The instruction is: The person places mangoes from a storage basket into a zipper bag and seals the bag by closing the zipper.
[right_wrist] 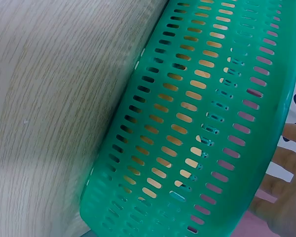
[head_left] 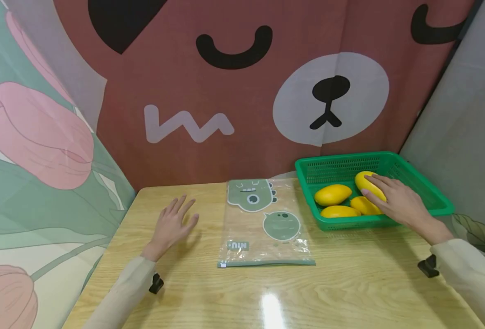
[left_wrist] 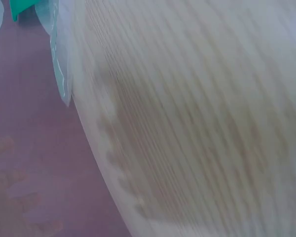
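Observation:
My right hand (head_left: 400, 203) reaches over the front right rim of a green plastic basket (head_left: 425, 192) and grips a yellow mango (head_left: 363, 180), with the thumb along its near side and the fingers over its top. Several more mangoes lie in the basket, among them one mango (head_left: 333, 195) at the left. In the right wrist view the basket's slotted wall (right_wrist: 187, 118) hides the fruit, and the fingers show past the rim. My left hand (head_left: 172, 226) hovers over the table with its fingers spread, holding nothing, to the left of a flat zip bag.
The clear zip bag (head_left: 246, 226) with green cartoon prints lies flat mid-table, its slider edge (head_left: 267, 263) toward me. Just right of it stands the basket. A printed curtain (head_left: 176, 160) hangs behind the wooden table (head_left: 209, 297).

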Demonstrator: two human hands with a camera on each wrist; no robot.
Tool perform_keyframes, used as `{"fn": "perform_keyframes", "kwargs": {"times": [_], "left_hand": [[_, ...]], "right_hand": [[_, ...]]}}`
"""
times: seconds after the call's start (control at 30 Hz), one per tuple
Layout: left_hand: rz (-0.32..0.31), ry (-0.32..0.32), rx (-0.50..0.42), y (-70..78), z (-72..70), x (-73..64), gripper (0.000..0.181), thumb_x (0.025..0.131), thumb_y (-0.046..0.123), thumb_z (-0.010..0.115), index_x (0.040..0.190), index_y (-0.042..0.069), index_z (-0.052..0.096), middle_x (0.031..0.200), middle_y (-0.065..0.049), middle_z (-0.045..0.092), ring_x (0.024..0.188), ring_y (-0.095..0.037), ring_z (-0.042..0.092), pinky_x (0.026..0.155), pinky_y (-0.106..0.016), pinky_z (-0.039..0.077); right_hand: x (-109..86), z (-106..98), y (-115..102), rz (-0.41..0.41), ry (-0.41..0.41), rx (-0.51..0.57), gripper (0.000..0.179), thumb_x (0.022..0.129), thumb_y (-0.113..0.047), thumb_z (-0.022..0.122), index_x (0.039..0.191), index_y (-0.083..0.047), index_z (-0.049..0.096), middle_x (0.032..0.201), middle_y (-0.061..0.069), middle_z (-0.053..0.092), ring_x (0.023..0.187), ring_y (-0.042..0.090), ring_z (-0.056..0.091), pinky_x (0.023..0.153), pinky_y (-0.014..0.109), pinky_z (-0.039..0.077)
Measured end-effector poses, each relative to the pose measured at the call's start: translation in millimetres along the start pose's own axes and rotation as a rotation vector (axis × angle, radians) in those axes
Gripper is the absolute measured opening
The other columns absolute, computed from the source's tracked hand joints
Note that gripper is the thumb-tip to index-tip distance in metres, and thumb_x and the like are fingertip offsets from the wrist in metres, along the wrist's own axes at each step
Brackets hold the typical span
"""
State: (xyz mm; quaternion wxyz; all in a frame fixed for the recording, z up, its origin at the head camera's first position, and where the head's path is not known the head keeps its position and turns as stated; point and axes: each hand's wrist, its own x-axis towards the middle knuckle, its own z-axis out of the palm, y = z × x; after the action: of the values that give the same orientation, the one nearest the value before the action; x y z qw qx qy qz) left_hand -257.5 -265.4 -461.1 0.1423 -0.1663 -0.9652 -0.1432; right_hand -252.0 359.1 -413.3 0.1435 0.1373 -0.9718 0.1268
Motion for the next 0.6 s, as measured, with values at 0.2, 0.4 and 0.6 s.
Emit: {"fn": "perform_keyframes", "kwargs": {"times": [0.2,0.4,0.6], "left_hand": [[0.005,0.008,0.000,2.6,-0.1,-0.3,0.061,0.099,0.050,0.048,0.150,0.017,0.044,0.158,-0.015,0.031,0.141,-0.042,0.028,0.106,-0.068,0.026],[0.016,0.020,0.001,5.3,-0.4,-1.7,0.059,0.099,0.048,0.050,0.148,0.015,0.047,0.157,-0.015,0.033,0.140,-0.042,0.030,0.105,-0.067,0.028],[0.018,0.023,-0.003,6.9,-0.3,-2.3,0.058,0.099,0.047,0.050,0.148,0.015,0.047,0.156,-0.015,0.034,0.140,-0.042,0.031,0.105,-0.066,0.029]], "right_hand": [[0.7,-1.4,-0.5,0.009,-0.010,-0.001,0.063,0.101,-0.046,0.052,0.147,-0.003,0.044,0.145,0.031,0.040,0.126,0.055,0.037,0.089,0.074,0.035],[1.0,-1.9,-1.1,0.014,-0.022,-0.006,0.064,0.101,-0.047,0.050,0.145,-0.002,0.045,0.145,0.031,0.040,0.125,0.056,0.038,0.088,0.074,0.036],[1.5,-1.7,-0.5,0.023,-0.024,-0.011,0.064,0.100,-0.046,0.052,0.144,0.000,0.047,0.144,0.032,0.041,0.124,0.056,0.039,0.086,0.073,0.038]]}}
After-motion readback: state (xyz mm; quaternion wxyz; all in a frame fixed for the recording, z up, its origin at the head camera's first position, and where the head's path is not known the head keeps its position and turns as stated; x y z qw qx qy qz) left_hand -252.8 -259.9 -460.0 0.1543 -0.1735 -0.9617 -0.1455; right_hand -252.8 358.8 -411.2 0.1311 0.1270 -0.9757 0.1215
